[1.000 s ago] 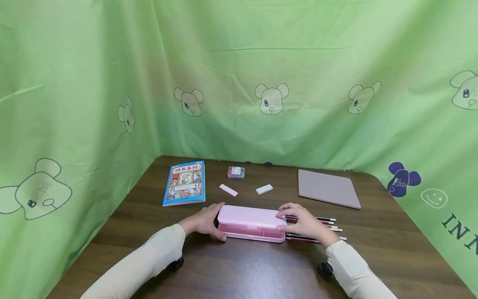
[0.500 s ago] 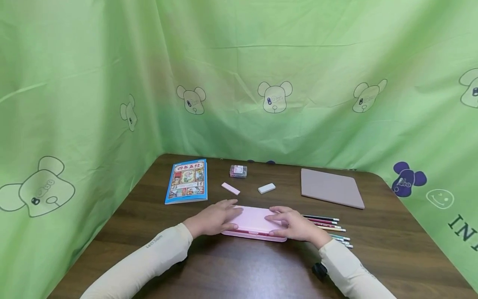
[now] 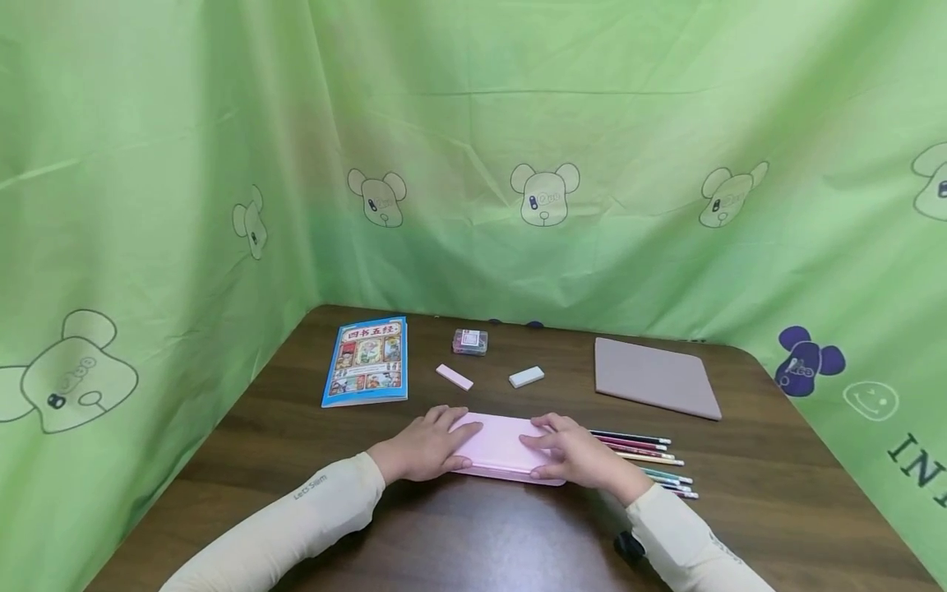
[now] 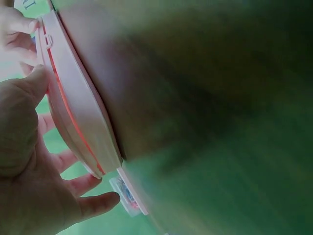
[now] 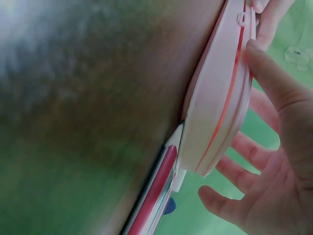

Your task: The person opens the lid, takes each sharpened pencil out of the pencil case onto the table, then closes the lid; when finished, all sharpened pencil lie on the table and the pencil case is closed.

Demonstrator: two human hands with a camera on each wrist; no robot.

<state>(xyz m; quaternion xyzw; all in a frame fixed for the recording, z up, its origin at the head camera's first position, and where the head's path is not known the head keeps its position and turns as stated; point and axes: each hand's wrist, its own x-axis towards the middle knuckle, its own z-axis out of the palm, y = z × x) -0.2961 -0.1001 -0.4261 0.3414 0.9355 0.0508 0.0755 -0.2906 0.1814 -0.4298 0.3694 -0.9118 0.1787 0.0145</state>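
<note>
A pink pencil case [image 3: 497, 444] lies on the table between both hands, its lid down over the base. Along its front, a thin red line shows between lid and base in both wrist views. My left hand [image 3: 429, 444] rests on the left end of the lid, fingers spread over the top and thumb at the front edge. On the right end, my right hand [image 3: 580, 454] lies the same way, its thumb [image 5: 269, 73] pressing near the front rim. Several pencils [image 3: 639, 452] lie beside the case, partly hidden by the right hand and wrist.
Behind the case lie a pink eraser [image 3: 455, 376] and a white eraser [image 3: 526, 376]. A small clear box [image 3: 469, 342] stands farther back. A blue-edged book [image 3: 367, 362] is at the left, a grey-pink flat folder [image 3: 654, 378] at the right. Green cloth [image 3: 473, 247] hangs behind the table.
The lid has come down from partly raised to flush along the front. My left hand has moved from the case's left end onto the lid; the right hand has shifted slightly left.
</note>
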